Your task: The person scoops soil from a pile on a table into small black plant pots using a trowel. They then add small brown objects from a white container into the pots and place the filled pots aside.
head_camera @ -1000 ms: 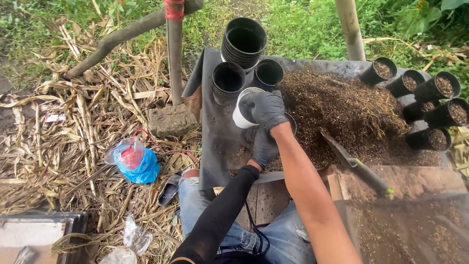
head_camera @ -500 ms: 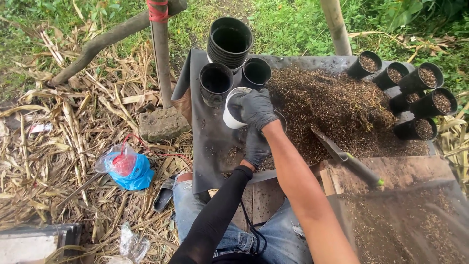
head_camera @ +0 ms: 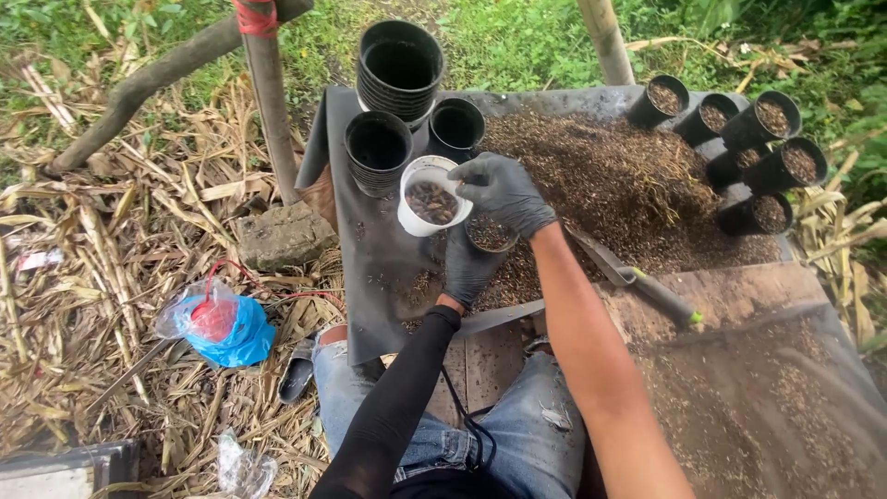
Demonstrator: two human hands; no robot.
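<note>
Right hand (head_camera: 504, 192) now clamped on white scoop cup (head_camera: 431, 196), tipped up, soil-laden; left hand (head_camera: 469, 268) gripping small black pot (head_camera: 490, 234) near worktop (head_camera: 370, 268) centre.

My hands: left (head_camera: 469, 268) and right (head_camera: 504, 192) in dark gloves; left sleeve black (right arm bare); blue jeans (head_camera: 517, 434), worn.

daylight falls on ground strewn with dry yellow corn husks (head_camera: 120, 249), green grass (head_camera: 517, 37) beyond, a grey stone block (head_camera: 282, 236).
</note>
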